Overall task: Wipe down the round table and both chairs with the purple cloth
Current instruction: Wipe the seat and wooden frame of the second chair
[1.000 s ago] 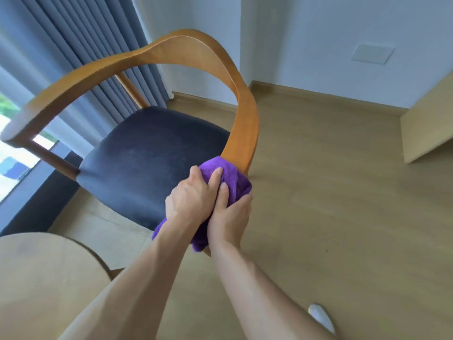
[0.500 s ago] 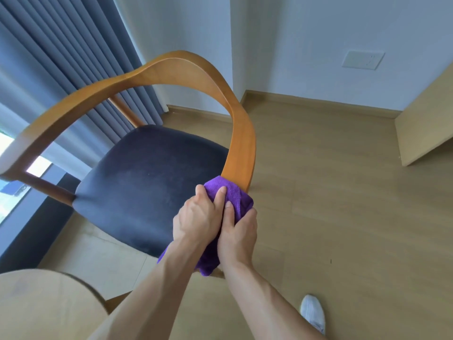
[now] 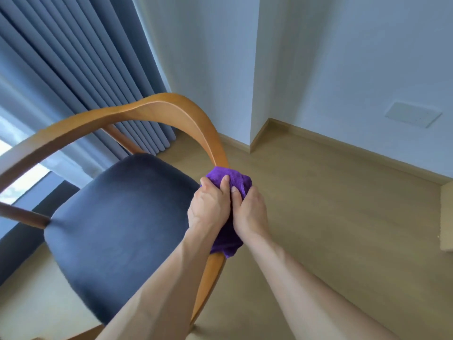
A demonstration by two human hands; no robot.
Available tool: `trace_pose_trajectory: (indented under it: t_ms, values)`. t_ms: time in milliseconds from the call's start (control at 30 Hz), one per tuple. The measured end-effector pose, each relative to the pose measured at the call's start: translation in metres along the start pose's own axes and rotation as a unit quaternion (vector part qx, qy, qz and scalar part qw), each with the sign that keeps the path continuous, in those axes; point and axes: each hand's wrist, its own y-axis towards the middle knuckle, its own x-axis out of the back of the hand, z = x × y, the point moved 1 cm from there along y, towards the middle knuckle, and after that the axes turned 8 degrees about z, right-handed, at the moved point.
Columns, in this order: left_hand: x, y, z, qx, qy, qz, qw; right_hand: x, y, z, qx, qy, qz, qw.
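Observation:
A wooden chair [image 3: 157, 111] with a curved back rail and a dark blue seat [image 3: 117, 227] fills the left and middle of the head view. The purple cloth [image 3: 228, 177] is wrapped around the rail's right arm, just beside the seat. My left hand [image 3: 210, 207] and my right hand [image 3: 250, 212] both grip the cloth, pressed side by side around the rail. A loose end of cloth hangs below my wrists. The round table and the second chair are out of view.
Blue-grey curtains [image 3: 81, 77] hang behind the chair, with a window [image 3: 22, 180] at the left edge. White walls meet at a corner behind, with a wall plate [image 3: 411, 114] on the right. A light wooden panel edge [image 3: 446, 217] stands at the far right on the wood floor.
Both hands have slid the cloth up along the chair's right arm. The view has lifted and moved closer, so the round table and the white shoe have left the frame.

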Motion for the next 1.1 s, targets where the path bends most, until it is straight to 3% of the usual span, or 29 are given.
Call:
trace_pose_trajectory:
  t_ms: [200,333,533,700,833,967,1100]
  values:
    - [0.002,0.047,-0.038,0.004,-0.136,-0.090,0.987,0.016,0.080,0.021,0.087,-0.044,0.070,0.993]
    - [0.009,0.071,-0.050,-0.028,-0.244,-0.143,0.959,0.015,0.121,0.037,0.171,0.042,0.119,0.977]
    - [0.057,0.141,-0.083,-0.011,-0.367,-0.223,0.903,0.009,0.202,0.131,0.195,0.179,0.273,0.925]
    - [0.063,0.163,-0.083,0.029,-0.371,-0.256,0.892,-0.004,0.230,0.145,0.176,0.201,0.355,0.896]
    - [0.047,0.151,-0.081,0.075,-0.352,-0.241,0.901,-0.007,0.230,0.117,0.160,0.233,0.363,0.888]
    - [0.032,0.129,-0.080,0.103,-0.310,-0.247,0.912,-0.001,0.218,0.089,0.198,0.255,0.361,0.875]
    - [0.022,0.114,-0.072,0.117,-0.270,-0.265,0.918,0.026,0.233,0.073,0.206,0.218,0.404,0.864]
